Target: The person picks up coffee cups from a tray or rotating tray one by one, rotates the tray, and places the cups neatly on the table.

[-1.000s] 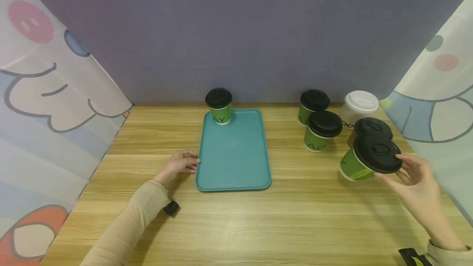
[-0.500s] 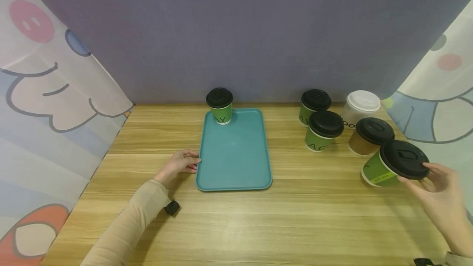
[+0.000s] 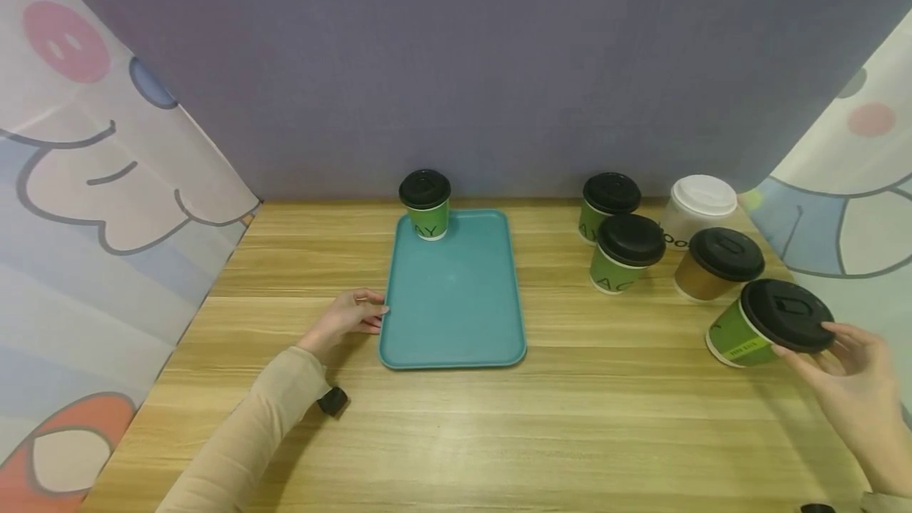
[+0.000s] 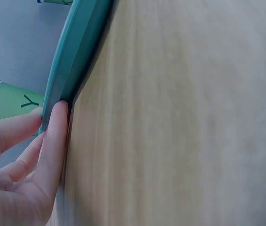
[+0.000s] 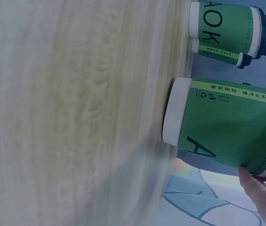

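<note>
My left hand is at the near left side of a teal tray, pinching its rim between thumb and fingers. A small green paper cup with a black lid stands upright on the tray's far left corner. Over at the right, my right hand grips a larger green paper cup near its black lid. The right wrist view shows that cup's white base at the tabletop; I cannot tell if it touches.
Behind the held cup stand a brown cup with a black lid, a cup with a white lid, and two green cups with black lids, one nearer and one farther. A grey screen closes off the table's back.
My right hand has carried the larger green cup right and slightly nearer, uncovering more of the brown cup. My left hand and the tray have stayed put.
</note>
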{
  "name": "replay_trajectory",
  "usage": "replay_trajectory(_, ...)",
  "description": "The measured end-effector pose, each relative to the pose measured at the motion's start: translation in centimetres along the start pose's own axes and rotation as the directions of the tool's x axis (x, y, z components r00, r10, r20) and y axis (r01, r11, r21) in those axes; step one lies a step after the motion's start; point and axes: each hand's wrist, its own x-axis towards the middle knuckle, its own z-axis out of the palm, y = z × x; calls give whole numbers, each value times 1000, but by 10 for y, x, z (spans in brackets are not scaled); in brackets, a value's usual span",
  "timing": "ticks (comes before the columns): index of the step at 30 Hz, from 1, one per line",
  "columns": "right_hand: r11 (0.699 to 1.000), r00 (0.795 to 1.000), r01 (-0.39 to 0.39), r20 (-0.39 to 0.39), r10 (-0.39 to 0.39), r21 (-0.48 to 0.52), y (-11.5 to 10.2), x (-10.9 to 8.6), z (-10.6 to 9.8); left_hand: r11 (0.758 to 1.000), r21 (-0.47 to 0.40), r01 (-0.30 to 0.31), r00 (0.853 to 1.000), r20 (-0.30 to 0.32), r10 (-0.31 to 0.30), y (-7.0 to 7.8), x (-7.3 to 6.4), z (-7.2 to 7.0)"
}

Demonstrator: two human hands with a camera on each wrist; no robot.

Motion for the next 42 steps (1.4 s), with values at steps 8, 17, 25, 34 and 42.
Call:
replay_trajectory(8, 999, 1000, -19, 13, 20, -30, 7, -1, -1, 1000, 20, 11, 1000, -17, -11, 2, -2, 2)
replay_trajectory(17, 999, 999, -6, 32, 5, 33, -2, -1, -1, 1000, 8, -12, 1000, 3, 11, -3, 2, -1)
replay_trajectory(25, 1000, 998, -7, 69, 5, 31, 14, 2, -4, 995, -39, -87, 994, 62, 89, -8, 3, -4)
replay_trajectory(34, 998, 999, -3, 41, 6, -66, 44, 1, -9, 1000, 2, 20, 999, -36, -20, 2, 0, 2)
replay_trajectory(42, 974, 993, 101, -37, -111, -200, -33, -1, -3, 1000, 3, 19, 999, -36, -19, 3, -1, 3)
